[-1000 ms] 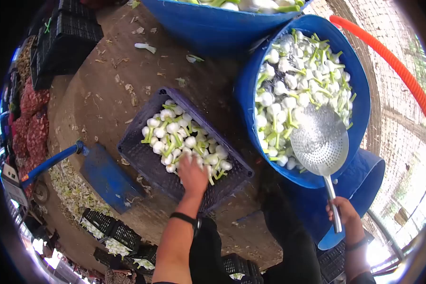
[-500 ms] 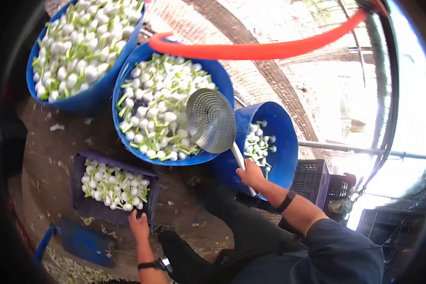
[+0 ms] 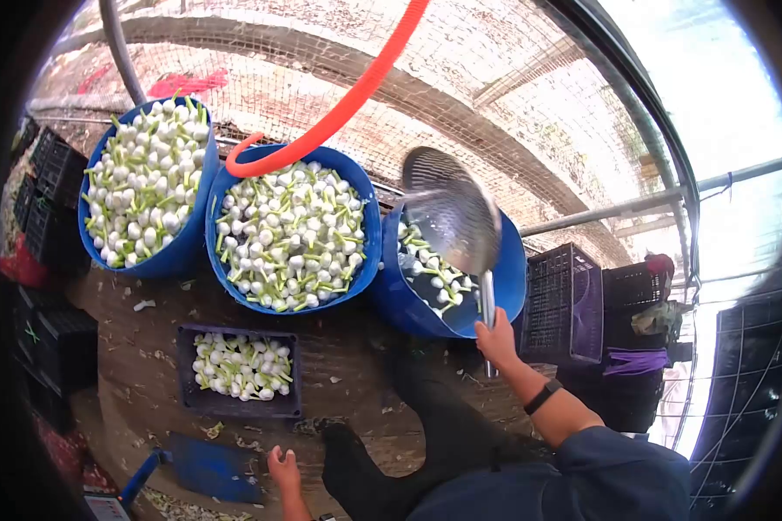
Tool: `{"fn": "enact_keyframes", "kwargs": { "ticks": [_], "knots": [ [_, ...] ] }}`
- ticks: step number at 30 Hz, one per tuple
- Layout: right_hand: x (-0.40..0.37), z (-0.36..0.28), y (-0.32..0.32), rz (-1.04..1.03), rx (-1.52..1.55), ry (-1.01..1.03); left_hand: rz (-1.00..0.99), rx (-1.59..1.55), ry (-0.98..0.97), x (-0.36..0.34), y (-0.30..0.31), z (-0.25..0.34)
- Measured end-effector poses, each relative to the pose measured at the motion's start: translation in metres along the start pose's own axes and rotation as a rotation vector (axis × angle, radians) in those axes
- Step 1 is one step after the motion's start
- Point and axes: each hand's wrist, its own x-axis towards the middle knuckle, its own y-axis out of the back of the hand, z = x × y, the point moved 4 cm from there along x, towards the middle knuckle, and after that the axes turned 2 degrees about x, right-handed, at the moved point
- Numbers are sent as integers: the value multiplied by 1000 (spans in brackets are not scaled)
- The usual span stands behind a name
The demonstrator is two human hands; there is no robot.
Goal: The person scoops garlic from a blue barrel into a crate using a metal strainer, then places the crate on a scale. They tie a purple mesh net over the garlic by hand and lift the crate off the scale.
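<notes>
My right hand [image 3: 497,340] is wrapped round the handle of a large perforated metal skimmer [image 3: 457,224], which is blurred. Its bowl is above the right blue tub [image 3: 511,260], which holds white bulbs with short green stems [image 3: 439,276] in what looks like water. My left hand [image 3: 283,469] is open and holds nothing, low in the view. Above it, a dark plastic crate [image 3: 239,406] on the floor contains more of these bulbs. The middle blue tub [image 3: 372,227] is full of the same bulbs, with an orange-red hose [image 3: 343,100] over its rim.
Another blue tub [image 3: 198,178] heaped with bulbs stands at the left. Black crates [image 3: 68,343] are stacked on the far left, and more crates [image 3: 565,300] stand at the right. A blue flat object [image 3: 213,469] lies by my left hand. Netting [image 3: 478,52] runs behind the tubs.
The skimmer has moved from over the middle tub to over the right tub. My left hand has drawn back from the crate. The view has shifted, and the hose hangs differently.
</notes>
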Motion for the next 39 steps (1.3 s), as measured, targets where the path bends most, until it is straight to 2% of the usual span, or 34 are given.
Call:
{"fn": "enact_keyframes", "kwargs": {
  "ticks": [2,3,5,6,7,8,9,11,12,13,14,15,17,18,20,22,23,24,26,28,32,34,37,38,39],
  "knots": [
    [-3,16,31,-96,177,-390,19,105,28,-13,14,-10],
    [8,25,41,-113,127,-418,23,113,23,-20,16,-15],
    [40,105,39,48,-216,-142,40,96,101,-38,14,-33],
    [54,119,41,7,-258,-198,50,99,106,-47,10,-46],
    [75,133,42,-38,-301,-246,58,-30,191,-56,-1,-62],
    [94,184,30,8,-241,-356,63,-158,278,-68,-12,-76],
    [108,203,31,-10,-251,-361,65,-149,297,-85,-18,-85],
    [127,243,25,-220,-242,-633,-128,214,36,-115,-33,-75],
    [135,257,22,-297,-322,-676,-125,212,57,-130,-43,-68],
    [146,273,17,-313,-337,-671,-124,199,282,-146,-50,-63],
    [153,298,6,-430,-416,-698,-117,189,506,-164,-55,-28],
    [157,328,-9,-548,-491,-725,-84,124,543,-172,-66,-39],
    [161,327,-25,-561,-393,-840,-16,-129,560,-190,-90,-63],
    [160,327,-38,-565,-309,-878,23,-333,555,-197,-103,-82],
    [155,331,-77,-610,-141,-886,83,-976,511,-208,-124,-104],
    [149,340,-126,-695,143,-847,117,-727,579,-214,-131,-110],
    [152,332,-145,-714,141,-844,132,-480,635,-216,-133,-116],
    [155,322,-165,-755,247,-841,80,-148,543,-212,-136,-118],
    [161,315,-207,-816,355,-844,7,58,504,-230,-133,-91],
    [169,312,-245,-835,611,-750,6,96,451,-232,-135,-33],
    [194,291,-265,-813,657,-673,-70,270,456,-236,-137,-28],
    [206,287,-257,-823,721,-670,-57,338,556,-241,-138,-18],
    [218,285,-234,-850,734,-642,-30,300,605,-247,-149,-10],
    [219,286,-229,-868,730,-637,-20,295,605,-248,-151,-16],
    [219,286,-223,-876,733,-631,-91,273,566,-253,-154,-41]
  ]
}}
